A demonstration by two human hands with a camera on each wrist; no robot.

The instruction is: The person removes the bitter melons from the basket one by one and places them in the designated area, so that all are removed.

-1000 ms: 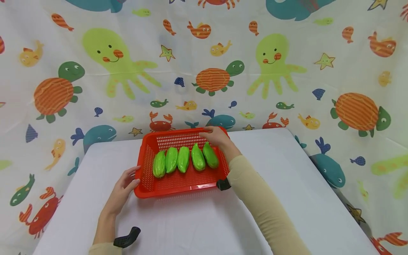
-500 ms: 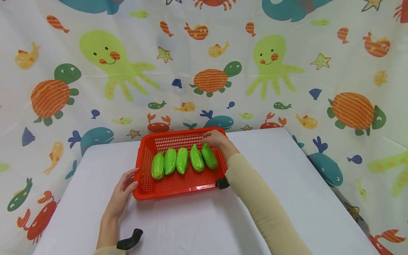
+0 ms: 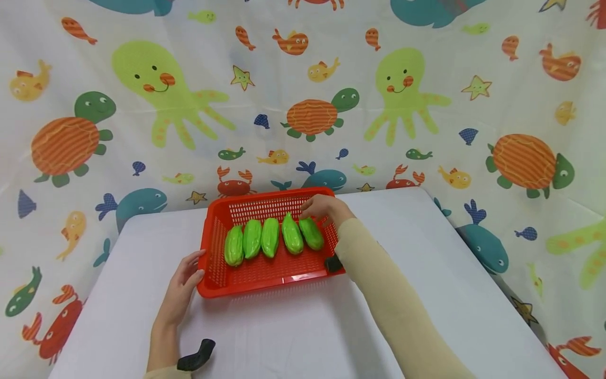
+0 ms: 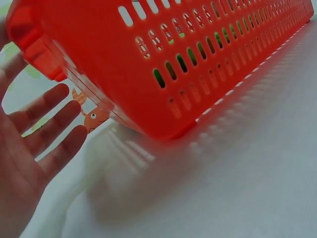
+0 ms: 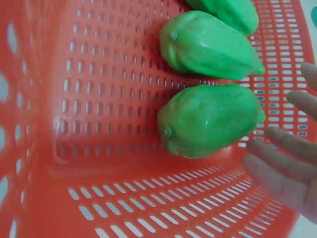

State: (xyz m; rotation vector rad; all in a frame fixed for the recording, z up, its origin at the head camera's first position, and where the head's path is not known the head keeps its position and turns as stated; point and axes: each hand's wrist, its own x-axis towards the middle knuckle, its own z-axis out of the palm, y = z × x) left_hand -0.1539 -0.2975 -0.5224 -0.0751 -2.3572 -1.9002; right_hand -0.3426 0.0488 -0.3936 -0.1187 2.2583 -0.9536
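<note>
Several green papayas (image 3: 270,238) lie side by side in a red plastic basket (image 3: 265,286). My right hand (image 3: 327,207) is inside the basket's far right corner, over the stem end of the rightmost papaya (image 3: 311,234). In the right wrist view the fingers (image 5: 277,173) are spread and nearly straight, beside the narrow end of that papaya (image 5: 210,119); contact is hard to tell. My left hand (image 3: 182,279) is at the basket's left rim. Its lower fingers (image 4: 54,119) stretch out, apart from the basket wall, while the upper fingers touch or nearly touch the rim.
The basket stands on a white-covered table (image 3: 279,337), close to its back edge. Behind hangs a curtain (image 3: 284,79) printed with sea animals. A black strap end (image 3: 196,355) sticks out from the left wrist, and another (image 3: 333,263) from the right.
My right hand has come down from the back rim toward the rightmost papaya's stem end, now covering it. My left hand stays at the left rim. The head view has shifted slightly.
</note>
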